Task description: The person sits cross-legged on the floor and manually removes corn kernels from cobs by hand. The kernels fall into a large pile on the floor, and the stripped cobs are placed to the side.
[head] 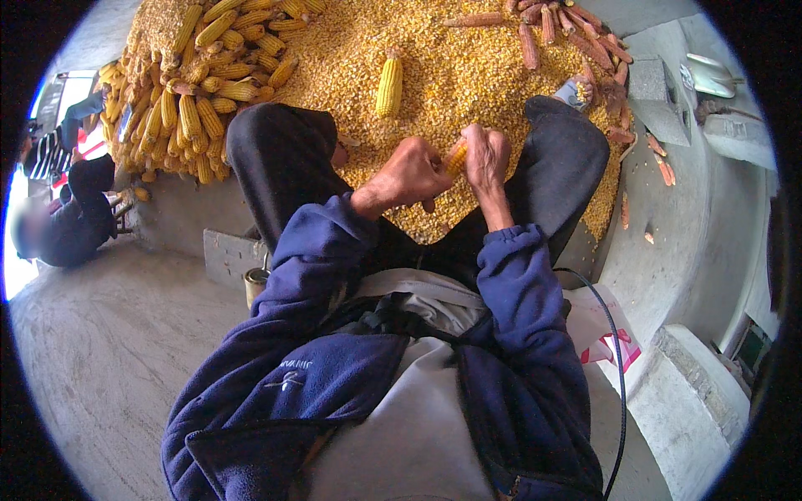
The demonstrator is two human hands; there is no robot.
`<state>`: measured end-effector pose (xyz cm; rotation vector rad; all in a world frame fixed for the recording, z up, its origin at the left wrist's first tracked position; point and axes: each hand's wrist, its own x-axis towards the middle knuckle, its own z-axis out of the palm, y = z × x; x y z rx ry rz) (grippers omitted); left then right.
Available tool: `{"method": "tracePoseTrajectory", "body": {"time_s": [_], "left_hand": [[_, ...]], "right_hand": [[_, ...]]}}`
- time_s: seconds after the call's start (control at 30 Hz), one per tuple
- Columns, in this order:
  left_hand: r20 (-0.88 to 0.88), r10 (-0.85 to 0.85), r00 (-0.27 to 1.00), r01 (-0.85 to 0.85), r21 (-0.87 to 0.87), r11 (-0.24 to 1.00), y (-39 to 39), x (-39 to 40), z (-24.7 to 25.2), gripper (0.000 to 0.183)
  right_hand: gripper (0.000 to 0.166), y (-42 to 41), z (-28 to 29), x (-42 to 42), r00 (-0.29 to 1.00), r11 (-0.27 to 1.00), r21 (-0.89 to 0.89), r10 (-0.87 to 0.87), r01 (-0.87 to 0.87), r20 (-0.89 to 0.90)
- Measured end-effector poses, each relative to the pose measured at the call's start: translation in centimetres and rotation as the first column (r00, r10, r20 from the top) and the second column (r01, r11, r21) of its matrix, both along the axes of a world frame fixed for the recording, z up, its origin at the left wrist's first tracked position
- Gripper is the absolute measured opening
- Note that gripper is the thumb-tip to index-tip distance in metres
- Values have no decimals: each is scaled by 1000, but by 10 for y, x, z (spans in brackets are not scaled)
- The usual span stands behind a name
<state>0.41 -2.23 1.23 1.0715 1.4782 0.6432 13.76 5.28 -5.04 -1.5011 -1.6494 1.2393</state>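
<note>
Between my knees, my left hand (410, 175) and my right hand (487, 156) both grip one partly shelled ear of corn (457, 158), which shows yellow kernels and some reddish cob. Their fingers partly cover it. Beneath and beyond them spreads a wide heap of loose corn kernels (451, 75). A whole yellow ear (390, 86) lies alone on the heap, ahead of my hands.
Unshelled ears (191, 116) are piled at the left. Bare reddish cobs (586, 41) lie at the upper right by a concrete block (655, 94). A metal can (255, 285) stands by my left leg, and a cable (617, 351) runs at right. Another person (78, 213) sits far left.
</note>
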Motion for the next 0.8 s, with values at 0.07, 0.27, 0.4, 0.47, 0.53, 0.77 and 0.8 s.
{"method": "tracePoseTrajectory", "body": {"time_s": [0.07, 0.27, 0.4, 0.47, 0.53, 0.77, 0.8], "left_hand": [[-45, 9, 999, -8, 20, 1000, 0, 3, -3, 23], [45, 84, 995, -86, 44, 995, -2, 3, -16, 27], [190, 146, 971, -156, 38, 987, -2, -2, -14, 28], [185, 242, 952, -239, -39, 970, 0, -3, -5, 28], [153, 243, 958, -241, -31, 970, 1, -14, -6, 28], [-98, 159, 982, -135, 220, 966, 7, -2, -9, 53], [-1, 138, 990, -135, 197, 971, 7, 2, -15, 53]], "right_hand": [[48, 1, -2, 2, 998, 999, 38, 26, -28, 51], [47, -1, -9, 1, 994, 987, 157, -39, 23, 102], [43, -3, -3, -1, 991, 995, 24, -92, 94, -97], [41, -5, 10, -3, 888, 973, -195, -194, 121, -417], [38, 0, 9, -1, 938, 973, 21, -214, 228, -272], [42, 2, -13, 5, 999, 989, 139, -46, 42, 27], [44, 0, -4, 3, 998, 997, 43, -69, 68, 15]]}}
